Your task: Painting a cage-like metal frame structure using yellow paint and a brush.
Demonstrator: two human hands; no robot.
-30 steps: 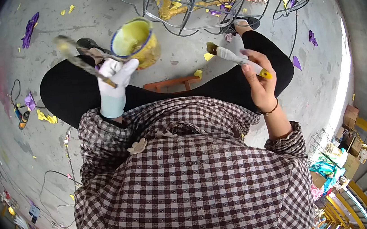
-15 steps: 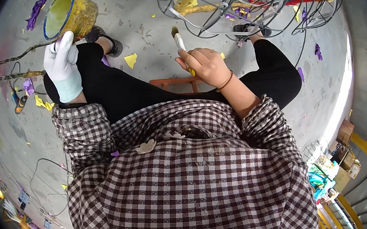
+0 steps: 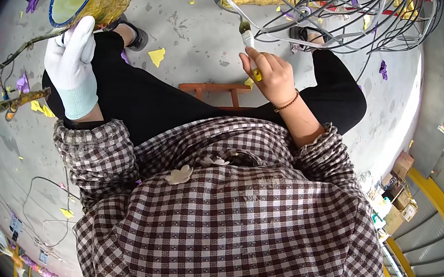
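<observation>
My left hand (image 3: pixel 72 68), in a white knit glove, grips a round bucket (image 3: pixel 115 7) by its near side, fingers up against the rim. The bucket has a blue rim, a pale inside and a yellow-smeared wall; its top is cut off by the picture edge. A dark, yellow-stained wire (image 3: pixel 20 51) runs from the left to the glove, and whether the hand also holds it I cannot tell. Bare, my right hand (image 3: pixel 274 78) holds a paintbrush (image 3: pixel 248 39) by its handle. The brush's dark bristles point up, close to the looped grey wires of a frame (image 3: pixel 330 30).
Yellow wrapping covers some bars (image 3: pixel 266 0) of the wire frame at the upper right. A reddish-brown low stool (image 3: pixel 213 87) shows between my legs. Yellow scraps (image 3: pixel 157 57) and purple scraps (image 3: pixel 383 70) lie on the grey floor. Cardboard boxes (image 3: pixel 402 163) stand at the lower right.
My right hand has moved right and slightly down with the paintbrush, which now stands closer to the wire frame. The bucket and my left hand sit higher in the picture.
</observation>
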